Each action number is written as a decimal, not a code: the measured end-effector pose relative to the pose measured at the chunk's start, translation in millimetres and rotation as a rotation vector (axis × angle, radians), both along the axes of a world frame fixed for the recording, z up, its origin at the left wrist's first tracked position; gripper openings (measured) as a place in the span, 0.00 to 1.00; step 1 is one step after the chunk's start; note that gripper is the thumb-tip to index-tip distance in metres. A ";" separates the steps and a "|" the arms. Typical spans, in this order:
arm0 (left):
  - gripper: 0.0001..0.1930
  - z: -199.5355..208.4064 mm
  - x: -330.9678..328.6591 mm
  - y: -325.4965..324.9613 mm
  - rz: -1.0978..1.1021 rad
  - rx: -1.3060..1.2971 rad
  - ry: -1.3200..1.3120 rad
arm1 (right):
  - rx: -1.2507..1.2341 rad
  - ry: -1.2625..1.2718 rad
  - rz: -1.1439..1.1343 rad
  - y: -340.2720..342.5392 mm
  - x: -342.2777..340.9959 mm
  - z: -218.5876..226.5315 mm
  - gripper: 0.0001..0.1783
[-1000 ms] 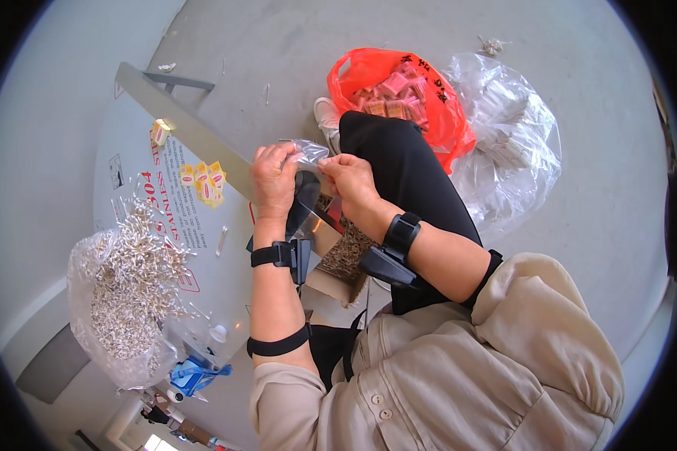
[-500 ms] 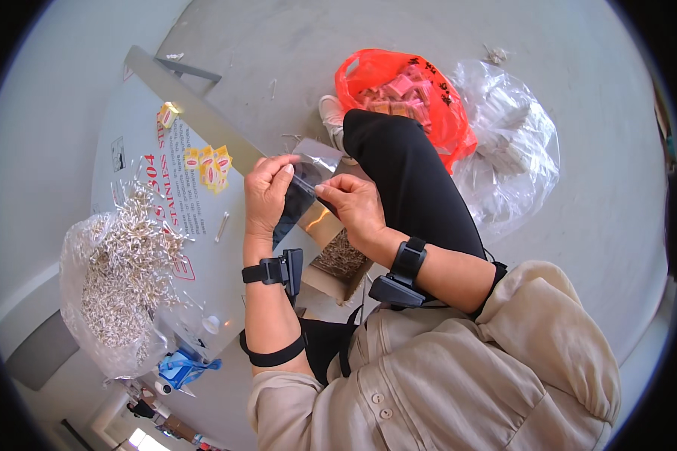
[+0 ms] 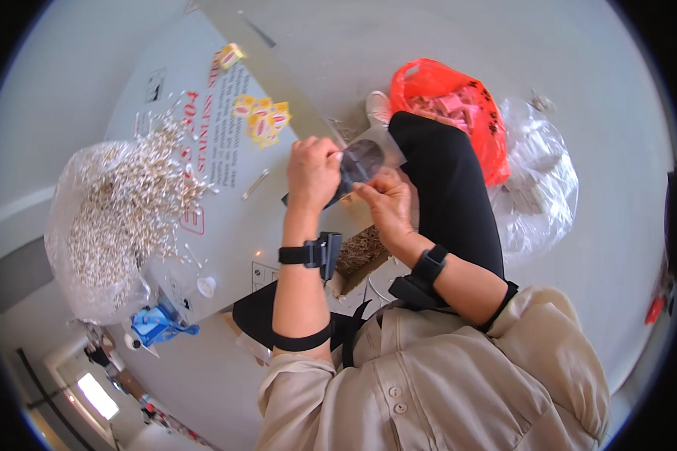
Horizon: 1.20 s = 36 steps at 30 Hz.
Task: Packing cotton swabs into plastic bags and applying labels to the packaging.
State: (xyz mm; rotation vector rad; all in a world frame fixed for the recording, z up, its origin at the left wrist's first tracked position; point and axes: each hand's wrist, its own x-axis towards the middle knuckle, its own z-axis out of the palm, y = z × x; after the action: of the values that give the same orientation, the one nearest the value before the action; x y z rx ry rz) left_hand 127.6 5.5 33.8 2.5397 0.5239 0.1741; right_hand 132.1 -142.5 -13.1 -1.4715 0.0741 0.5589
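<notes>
Between both hands is a small clear plastic bag (image 3: 367, 156) that looks dark grey in part. My left hand (image 3: 314, 171) has its fingers curled and closed on the bag's left side. My right hand (image 3: 390, 204) pinches its lower right edge between thumb and fingers. Below them stands an open cardboard box (image 3: 340, 284) holding a mass of thin brownish pieces, partly hidden by my left wrist and forearm. On the table, left of my left hand, lie a few loose cotton swabs (image 3: 256, 185) and a cluster of small yellow-and-white packets (image 3: 262, 120).
A clear bag spilling many cotton swabs (image 3: 116, 214) lies on the printed table (image 3: 229, 218). Near it are a white cap (image 3: 206, 286) and a blue pouch (image 3: 154, 325). A red bag (image 3: 493, 143) of pink packets and a clear plastic bag (image 3: 538, 195) stand on the floor.
The view has shifted, so the table sits higher in the picture. The plastic bag looks more spread out between my hands, and my left fingers are more curled than before.
</notes>
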 end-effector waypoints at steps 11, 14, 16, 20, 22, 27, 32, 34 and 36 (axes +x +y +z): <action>0.04 0.6 -44.8 28.5 0.303 -0.070 -0.264 | -0.081 -0.169 0.032 -24.9 1.2 -5.8 0.17; 0.03 -10.1 -111.8 81.3 0.638 -0.034 -0.354 | -0.118 -0.072 0.102 -41.5 -1.5 19.2 0.14; 0.04 -16.6 -153.4 121.9 0.838 0.036 -0.346 | -0.116 -0.103 0.176 -39.7 0.6 42.4 0.12; 0.11 -23.5 -194.9 172.3 1.155 0.176 -0.094 | -0.134 -0.306 0.626 4.8 -2.1 74.2 0.09; 0.21 -18.9 -178.4 170.8 1.201 0.014 0.006 | -0.176 -0.478 0.852 45.1 6.1 89.2 0.10; 0.35 -26.6 -166.9 164.9 0.719 0.430 0.110 | -0.200 -1.073 0.877 171.6 -10.2 64.4 0.15; 0.34 -37.3 -176.0 166.6 0.680 0.429 0.182 | -0.510 -1.441 0.942 265.9 -49.6 52.4 0.17; 0.34 -38.1 -181.4 169.1 0.652 0.423 0.153 | -0.535 -1.491 1.061 284.8 -64.5 41.9 0.22; 0.33 -36.4 -185.9 172.8 0.589 0.329 0.049 | -0.445 -1.558 0.974 293.8 -67.4 31.0 0.21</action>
State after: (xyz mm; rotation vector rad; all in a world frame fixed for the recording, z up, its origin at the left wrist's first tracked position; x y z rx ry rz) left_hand -58.3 178.3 -2.6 2.6262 1.3514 0.4405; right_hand 64.7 151.3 17.8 -1.9638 -1.8969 -0.0191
